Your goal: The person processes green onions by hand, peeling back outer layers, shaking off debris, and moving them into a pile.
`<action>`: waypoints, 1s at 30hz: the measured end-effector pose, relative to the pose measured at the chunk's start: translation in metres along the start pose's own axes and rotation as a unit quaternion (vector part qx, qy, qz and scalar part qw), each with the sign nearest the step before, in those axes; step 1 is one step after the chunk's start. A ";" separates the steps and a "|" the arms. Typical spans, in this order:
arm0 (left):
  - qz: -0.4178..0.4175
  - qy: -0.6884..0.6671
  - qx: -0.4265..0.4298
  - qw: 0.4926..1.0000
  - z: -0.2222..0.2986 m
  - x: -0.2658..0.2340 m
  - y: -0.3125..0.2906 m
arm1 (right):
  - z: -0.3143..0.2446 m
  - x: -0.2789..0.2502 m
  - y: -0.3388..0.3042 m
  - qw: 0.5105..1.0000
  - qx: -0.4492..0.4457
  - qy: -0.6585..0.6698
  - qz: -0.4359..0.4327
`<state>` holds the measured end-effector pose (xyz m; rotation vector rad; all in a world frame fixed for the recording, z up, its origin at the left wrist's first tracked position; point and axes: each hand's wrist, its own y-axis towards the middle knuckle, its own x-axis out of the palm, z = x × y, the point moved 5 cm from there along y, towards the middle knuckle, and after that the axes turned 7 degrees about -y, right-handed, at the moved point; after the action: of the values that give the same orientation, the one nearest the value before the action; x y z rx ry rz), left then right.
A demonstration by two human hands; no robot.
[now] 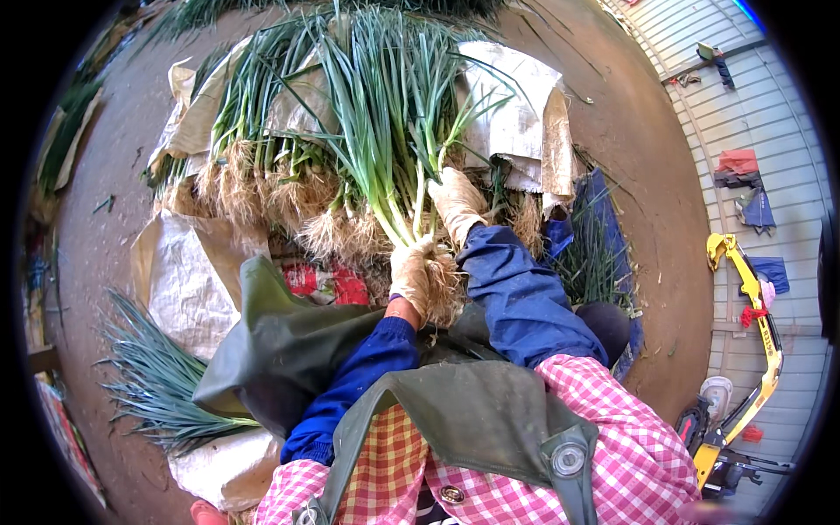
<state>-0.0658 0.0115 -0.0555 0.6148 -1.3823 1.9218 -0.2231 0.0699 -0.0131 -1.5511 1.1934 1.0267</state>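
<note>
My left hand [409, 278], in a cream glove, is closed round the white lower stems of a few green onions [392, 210]. Their stringy roots [446, 289] spread out beside that hand, and their long leaves point away from me. Slightly farther off and to the right, my right hand [457, 203], gloved alike, has its fingers curled round the stem of a green onion [442, 153]. Behind both hands lies a thick heap of green onions [280, 96], with tangled pale roots [241, 184] facing me.
Pale woven sacks [516, 96] lie around the heap. More green onions rest at my left [162, 376], and loose green leaves [591, 267] lie on blue sheeting at the right. A dark green apron [472, 407] covers my lap. A yellow jointed machine arm [770, 341] stands by the ribbed wall [735, 105].
</note>
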 end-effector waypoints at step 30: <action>0.036 -0.109 -0.075 0.990 -0.031 -0.017 0.025 | 0.028 -0.007 -0.112 0.975 -0.095 0.195 -0.044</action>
<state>-0.0731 0.0312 -0.0934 0.7277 -1.6909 1.8261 -0.1172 0.1127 0.0050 -2.0058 1.3022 0.8173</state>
